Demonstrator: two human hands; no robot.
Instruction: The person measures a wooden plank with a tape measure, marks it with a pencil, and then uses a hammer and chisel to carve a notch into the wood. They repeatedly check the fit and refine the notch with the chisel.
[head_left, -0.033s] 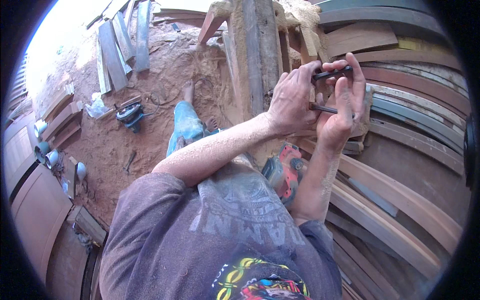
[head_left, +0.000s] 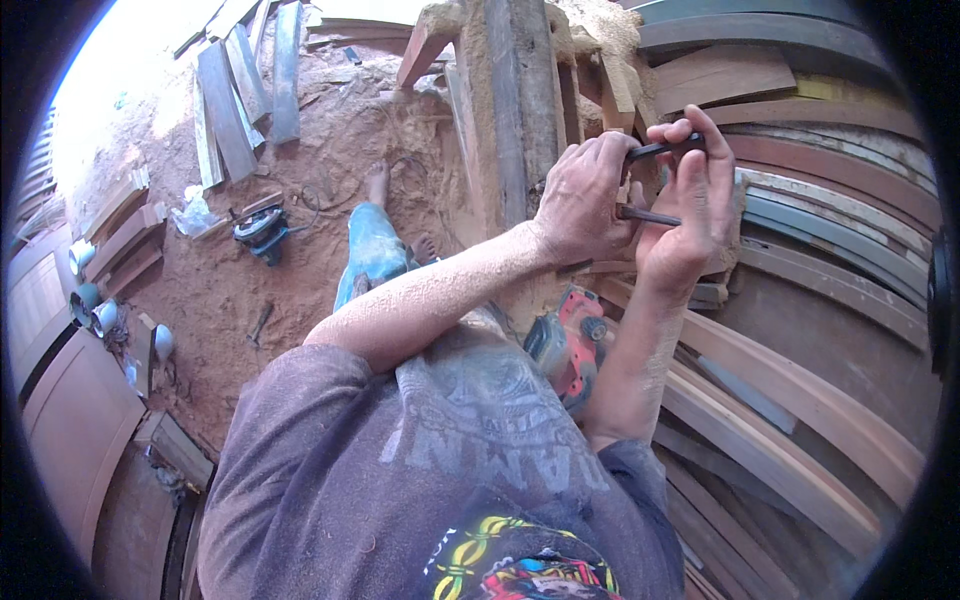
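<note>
My left hand (head_left: 592, 190) is closed around the near ends of two thin, dark pieces, spaced apart. The upper piece is a black bar (head_left: 652, 151); the lower is a slimmer dark rod (head_left: 648, 215). Whether they join into one tool is hidden by the left fingers. My right hand (head_left: 690, 200) is raised palm inward, its upper fingers bent about the far end of the black bar. The rod's tip reaches the right palm. A long wooden beam (head_left: 525, 110) stands just beyond my left hand.
A red and black power tool (head_left: 578, 345) sits below my forearms. Stacked boards (head_left: 800, 400) fill the right side. On the dusty ground at left are a blue power tool (head_left: 262, 232), a hammer (head_left: 260, 325), several planks (head_left: 228, 110) and white lamp-like cups (head_left: 104, 318).
Both hands have shifted only slightly. My right palm is a little farther right, and less of the lower rod overlaps it. My left fingers have moved slightly on the pieces.
</note>
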